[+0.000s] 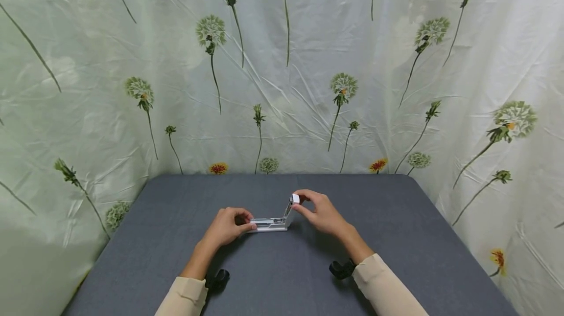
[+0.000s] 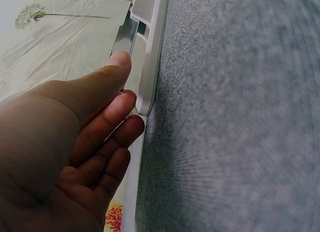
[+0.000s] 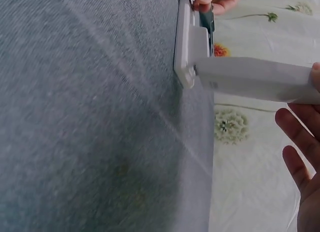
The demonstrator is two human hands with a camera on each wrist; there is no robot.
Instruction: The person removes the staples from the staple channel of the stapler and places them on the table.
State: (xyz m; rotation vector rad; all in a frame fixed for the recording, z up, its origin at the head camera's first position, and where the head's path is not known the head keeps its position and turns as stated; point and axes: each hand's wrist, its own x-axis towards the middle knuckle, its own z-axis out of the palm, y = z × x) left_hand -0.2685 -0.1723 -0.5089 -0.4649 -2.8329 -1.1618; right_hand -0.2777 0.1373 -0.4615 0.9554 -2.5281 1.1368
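Observation:
A white stapler (image 1: 273, 229) lies on the dark table with its top arm swung up at the right end, so the metal staple channel shows. My left hand (image 1: 226, 225) pinches the stapler's left end between thumb and forefinger; in the left wrist view the thumb rests by the metal channel (image 2: 124, 38), close to the white base (image 2: 150, 67). With thumb and fingers, my right hand (image 1: 319, 212) grips the free end of the raised top arm (image 3: 255, 78), which stands nearly upright from the hinge in the head view.
A dark grey cloth-covered table (image 1: 282, 277) spreads under both hands. Behind it hangs a pale curtain (image 1: 282, 91) printed with dandelions. Dark straps with curved black pieces (image 1: 341, 269) sit at both wrists, beside the beige sleeves (image 1: 387, 286).

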